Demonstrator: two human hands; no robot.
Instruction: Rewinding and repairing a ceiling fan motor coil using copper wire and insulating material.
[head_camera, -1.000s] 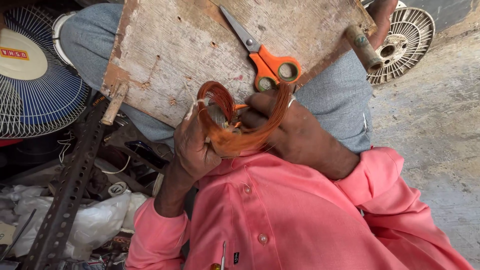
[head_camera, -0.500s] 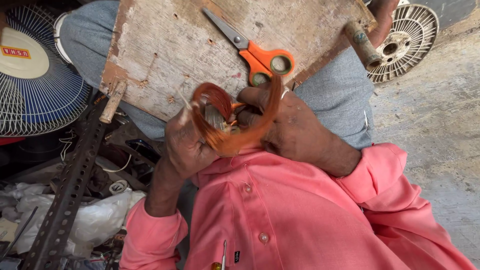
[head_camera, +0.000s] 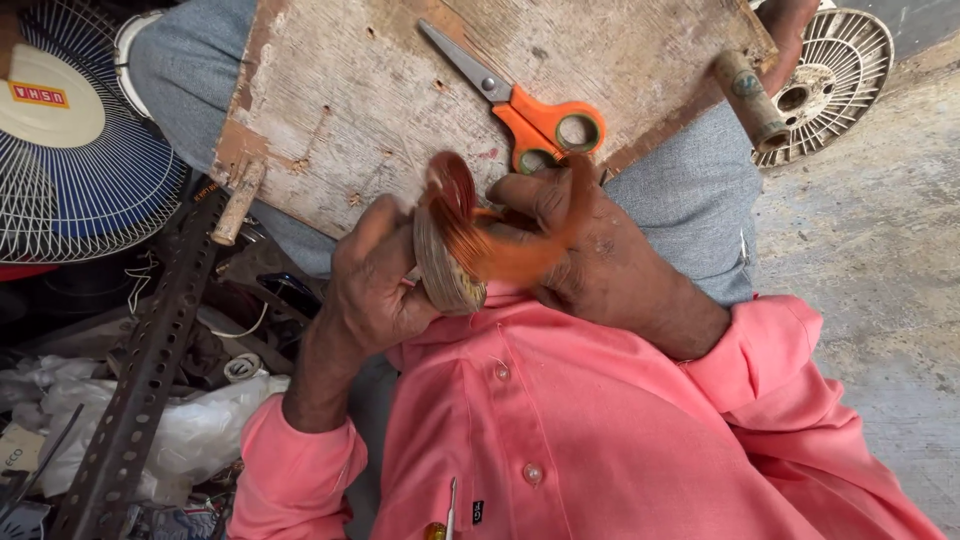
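Head view shows two hands close together, just above a pink shirt (head_camera: 600, 440). The left hand (head_camera: 375, 290) has its fingers (head_camera: 365, 235) curled shut around a small round coil (head_camera: 445, 270) of thin wire, pale at the rim. The coil sits between the two hands, pressed against the left palm. The right hand (head_camera: 600, 270) is just beside it, with its fingers (head_camera: 535, 190) bent and pinched on a loop of orange copper wire (head_camera: 500, 250). The wire runs from those fingers over to the coil and looks blurry.

Just past the fingertips lies a pair of scissors (head_camera: 520, 100) with orange handles and grey blades. The handles almost touch the right fingers. The scissors rest on a worn wooden board (head_camera: 400, 90) that lies across the person's lap in grey trousers (head_camera: 690, 190). A short wooden peg (head_camera: 238, 203) sticks out near the left hand, and a round stick (head_camera: 750, 98) sticks out on the far right edge of the board.

Farther out on the left side are a blue and white fan (head_camera: 80, 170), a metal bar with holes (head_camera: 140, 380) and a white bag (head_camera: 200, 430). Farther out on the right side is a round white grille (head_camera: 845, 80) on the grey floor (head_camera: 880, 300).
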